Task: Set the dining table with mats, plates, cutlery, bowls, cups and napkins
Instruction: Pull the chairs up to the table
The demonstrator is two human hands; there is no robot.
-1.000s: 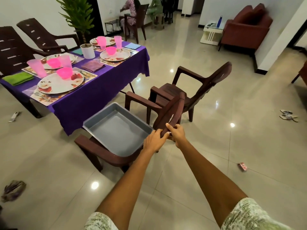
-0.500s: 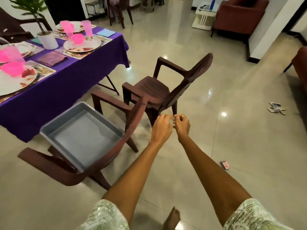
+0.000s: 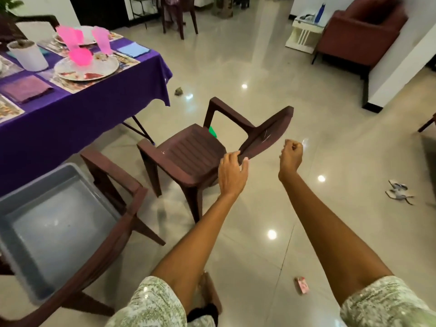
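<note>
My left hand (image 3: 232, 173) grips the near lower corner of the backrest of a brown plastic chair (image 3: 188, 156) standing in the middle of the floor. My right hand (image 3: 291, 155) hovers to the right of that backrest, fingers curled shut, holding nothing. The table with a purple cloth (image 3: 77, 107) at the upper left carries a floral plate (image 3: 87, 67) on a mat, a pink bowl (image 3: 80, 56), pink cups (image 3: 101, 40), a purple napkin (image 3: 26, 88) and a blue napkin (image 3: 133, 48). An empty grey tray (image 3: 54, 223) rests on a second brown chair (image 3: 113, 223) at the lower left.
A white plant pot (image 3: 28, 55) stands on the table. A maroon armchair (image 3: 361, 31) and a white side table (image 3: 304, 31) are at the back right. Sandals (image 3: 398, 192) and a small pink packet (image 3: 302, 284) lie on the shiny tiled floor.
I let go of the tray chair's backrest and turned right. My left hand has taken hold of the other chair's backrest; my right hand has drawn apart from the left.
</note>
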